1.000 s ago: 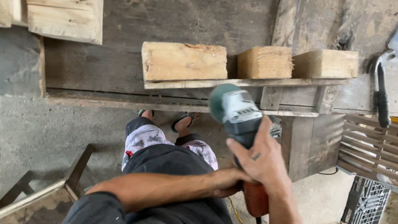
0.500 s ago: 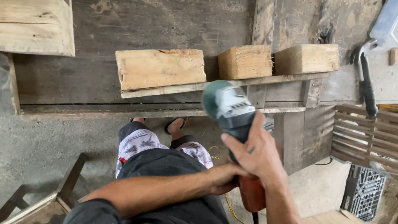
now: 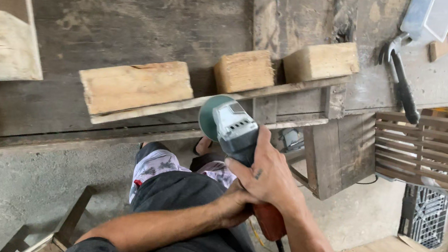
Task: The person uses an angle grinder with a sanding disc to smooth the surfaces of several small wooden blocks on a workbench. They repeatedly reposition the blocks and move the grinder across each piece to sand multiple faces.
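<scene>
Grinder (image 3: 237, 136) sits in our two hands above our lap, disc end pointing away toward the bench. Our right hand (image 3: 269, 177) wraps closed around the grey body just behind the head; our left hand (image 3: 234, 207) closes around the red rear handle beneath it, its fingers mostly hidden. We cannot tell whether the disc (image 3: 208, 115) spins. It hangs just short of the bench edge (image 3: 308, 88), touching nothing we can see.

Beyond the disc, three wood blocks rest in a row on the edge strip: large block (image 3: 135, 86), middle block (image 3: 244, 70), far block (image 3: 321, 61). Faces look rough and unworked, so we judge grinding not yet begun. Farther right, a hammer (image 3: 402, 85) lies on the benchtop.
</scene>
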`<action>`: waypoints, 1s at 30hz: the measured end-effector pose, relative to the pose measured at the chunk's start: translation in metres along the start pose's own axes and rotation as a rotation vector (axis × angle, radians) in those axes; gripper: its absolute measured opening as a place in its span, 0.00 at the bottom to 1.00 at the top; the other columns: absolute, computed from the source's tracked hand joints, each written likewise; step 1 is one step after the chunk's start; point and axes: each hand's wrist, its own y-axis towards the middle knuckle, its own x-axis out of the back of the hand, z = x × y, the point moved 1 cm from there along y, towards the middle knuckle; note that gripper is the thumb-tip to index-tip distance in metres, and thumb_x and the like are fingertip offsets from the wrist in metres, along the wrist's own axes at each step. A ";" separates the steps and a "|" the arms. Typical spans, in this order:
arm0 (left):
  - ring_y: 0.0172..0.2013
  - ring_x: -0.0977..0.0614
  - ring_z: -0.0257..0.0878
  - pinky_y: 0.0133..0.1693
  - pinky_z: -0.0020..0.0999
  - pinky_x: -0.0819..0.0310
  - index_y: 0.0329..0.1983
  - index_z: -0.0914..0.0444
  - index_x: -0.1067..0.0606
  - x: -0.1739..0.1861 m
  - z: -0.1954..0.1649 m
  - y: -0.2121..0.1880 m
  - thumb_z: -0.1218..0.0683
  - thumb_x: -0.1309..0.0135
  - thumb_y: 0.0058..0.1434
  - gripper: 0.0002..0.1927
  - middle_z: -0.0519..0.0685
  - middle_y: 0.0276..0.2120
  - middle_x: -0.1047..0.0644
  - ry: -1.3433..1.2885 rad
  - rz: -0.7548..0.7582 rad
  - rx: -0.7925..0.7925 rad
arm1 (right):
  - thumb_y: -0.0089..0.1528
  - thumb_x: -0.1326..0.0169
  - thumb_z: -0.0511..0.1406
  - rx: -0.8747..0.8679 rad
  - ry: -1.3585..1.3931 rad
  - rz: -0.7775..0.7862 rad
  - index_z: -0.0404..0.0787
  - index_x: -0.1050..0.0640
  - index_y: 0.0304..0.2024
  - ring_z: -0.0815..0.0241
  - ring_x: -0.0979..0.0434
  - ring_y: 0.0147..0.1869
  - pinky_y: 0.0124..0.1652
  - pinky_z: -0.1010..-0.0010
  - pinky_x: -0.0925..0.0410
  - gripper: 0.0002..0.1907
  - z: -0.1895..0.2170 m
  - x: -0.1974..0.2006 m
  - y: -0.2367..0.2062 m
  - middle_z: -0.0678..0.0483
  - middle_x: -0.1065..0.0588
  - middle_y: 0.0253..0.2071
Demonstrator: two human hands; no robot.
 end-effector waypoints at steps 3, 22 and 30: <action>0.57 0.20 0.47 0.59 0.47 0.24 0.66 0.61 0.36 -0.007 0.012 0.036 0.65 0.41 0.52 0.37 0.51 0.56 0.25 -0.057 -0.013 -0.016 | 0.56 0.37 0.50 -0.074 -0.019 0.056 0.23 0.47 0.62 0.28 0.21 0.46 0.46 0.48 0.27 0.50 -0.031 0.017 0.010 0.26 0.25 0.43; 0.63 0.26 0.48 0.66 0.48 0.31 0.70 0.59 0.39 -0.032 0.044 0.090 0.62 0.38 0.52 0.42 0.50 0.61 0.28 -0.100 -0.055 -0.129 | 0.57 0.39 0.49 -0.081 -0.046 0.305 0.27 0.49 0.64 0.32 0.17 0.42 0.41 0.51 0.22 0.49 -0.057 0.065 0.034 0.29 0.23 0.40; 0.59 0.23 0.48 0.63 0.47 0.29 0.70 0.62 0.39 -0.048 0.036 0.090 0.63 0.40 0.54 0.39 0.52 0.59 0.27 -0.075 -0.031 -0.002 | 0.55 0.39 0.50 -0.180 -0.055 0.191 0.29 0.47 0.62 0.35 0.16 0.40 0.42 0.52 0.23 0.47 -0.052 0.074 0.026 0.31 0.22 0.41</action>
